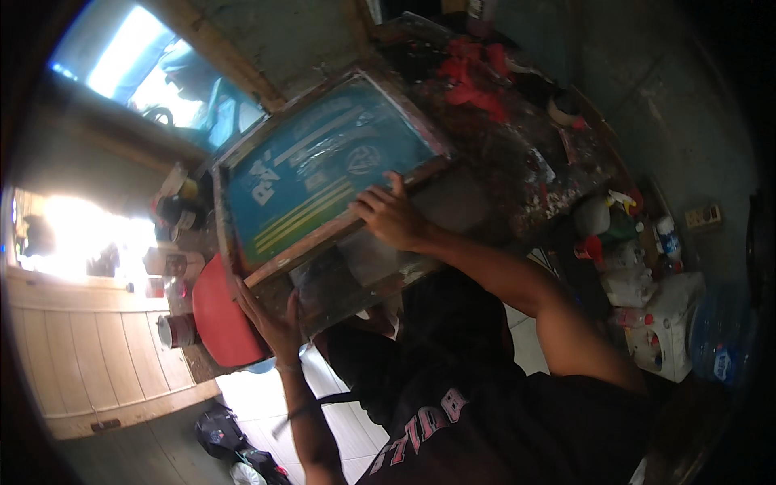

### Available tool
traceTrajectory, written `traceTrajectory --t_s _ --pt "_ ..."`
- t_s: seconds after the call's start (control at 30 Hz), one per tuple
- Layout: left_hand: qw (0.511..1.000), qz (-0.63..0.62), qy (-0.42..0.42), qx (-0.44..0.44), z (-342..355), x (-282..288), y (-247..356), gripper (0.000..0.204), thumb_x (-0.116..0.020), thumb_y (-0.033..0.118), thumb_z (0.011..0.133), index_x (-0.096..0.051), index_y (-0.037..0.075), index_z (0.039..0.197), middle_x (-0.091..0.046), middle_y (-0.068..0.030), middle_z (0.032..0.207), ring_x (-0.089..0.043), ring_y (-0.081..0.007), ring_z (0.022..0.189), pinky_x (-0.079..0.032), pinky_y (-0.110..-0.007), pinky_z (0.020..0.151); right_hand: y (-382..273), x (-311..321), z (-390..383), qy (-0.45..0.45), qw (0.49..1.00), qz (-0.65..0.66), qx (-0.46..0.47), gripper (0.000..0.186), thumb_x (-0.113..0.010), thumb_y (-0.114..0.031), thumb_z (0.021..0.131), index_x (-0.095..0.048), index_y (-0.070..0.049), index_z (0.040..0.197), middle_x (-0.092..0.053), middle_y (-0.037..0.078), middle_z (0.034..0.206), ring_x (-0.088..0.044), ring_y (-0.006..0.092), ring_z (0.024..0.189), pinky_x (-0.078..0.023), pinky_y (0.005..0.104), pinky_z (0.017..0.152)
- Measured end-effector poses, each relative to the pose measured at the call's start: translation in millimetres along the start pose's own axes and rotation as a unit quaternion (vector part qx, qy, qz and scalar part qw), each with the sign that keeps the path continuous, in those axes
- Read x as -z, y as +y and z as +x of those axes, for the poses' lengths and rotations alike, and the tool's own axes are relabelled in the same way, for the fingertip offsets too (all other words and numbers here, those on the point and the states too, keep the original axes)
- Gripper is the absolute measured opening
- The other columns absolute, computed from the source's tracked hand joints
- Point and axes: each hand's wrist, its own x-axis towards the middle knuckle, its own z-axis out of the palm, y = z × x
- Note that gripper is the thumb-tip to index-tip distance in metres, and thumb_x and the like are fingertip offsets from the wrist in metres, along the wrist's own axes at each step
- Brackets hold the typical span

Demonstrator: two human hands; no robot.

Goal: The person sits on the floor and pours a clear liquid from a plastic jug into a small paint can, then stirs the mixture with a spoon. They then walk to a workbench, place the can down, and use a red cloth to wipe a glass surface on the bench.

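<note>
A screen printing frame [315, 174] lies tilted on the dark work table. Its wooden rails surround a blue-green mesh with pale lettering, a round emblem and yellow stripes. My right hand [392, 217] rests over the near rail, its fingers curled on the wood and one digit raised above the mesh. Down at the near left corner is my left hand [275, 323]. Its fingers stretch along the corner of the frame, with the thumb held apart. Under the near rail a dark, flat board [364, 259] shows in part.
A red stool or chair seat [226, 315] stands close by my left hand. Cans and bottles [182, 210] line the left side. Red-stained rags [477, 77] lie at the far right of the table. White jugs [671, 323] and a blue water bottle [725, 335] stand to the right.
</note>
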Motion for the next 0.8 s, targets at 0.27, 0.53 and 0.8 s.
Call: traceTrajectory --t_s 0.27,0.53,0.8 --pt "0.982 0.127 -0.064 -0.126 131.5 -24.6 -23.7 0.073 -0.081 0.050 0.084 -0.063 0.004 0.137 -0.065 -0.0190 0.129 -0.054 -0.0392 0.130 -0.035 -0.052 0.110 14.9 74.4 70.2 0.230 0.972 0.050 0.024 0.049 -0.085 -0.020 0.079 -0.068 -0.009 0.123 -0.065 0.010 0.126 -0.060 0.0264 0.125 -0.028 0.0633 0.117" --pt "0.987 0.081 0.004 -0.141 244.5 13.4 -51.1 0.068 -0.084 0.035 0.088 -0.060 0.003 0.143 -0.063 -0.0177 0.139 -0.055 -0.0373 0.131 -0.040 -0.049 0.111 245.8 115.4 -14.4 0.279 0.934 -0.061 -0.216 0.090 -0.090 -0.022 0.078 -0.042 -0.004 0.152 -0.047 0.024 0.149 -0.046 0.0431 0.140 -0.040 0.0523 0.116" --pt "0.989 0.114 -0.003 -0.094 283.3 25.2 -65.5 0.058 -0.074 0.034 0.096 -0.059 0.004 0.144 -0.063 -0.0145 0.140 -0.054 -0.0367 0.132 -0.038 -0.051 0.113 357.2 38.8 -34.4 0.105 0.946 -0.145 -0.269 0.095 -0.082 -0.017 0.084 -0.030 -0.020 0.164 -0.042 0.027 0.149 -0.046 0.0476 0.135 -0.040 0.0616 0.110"
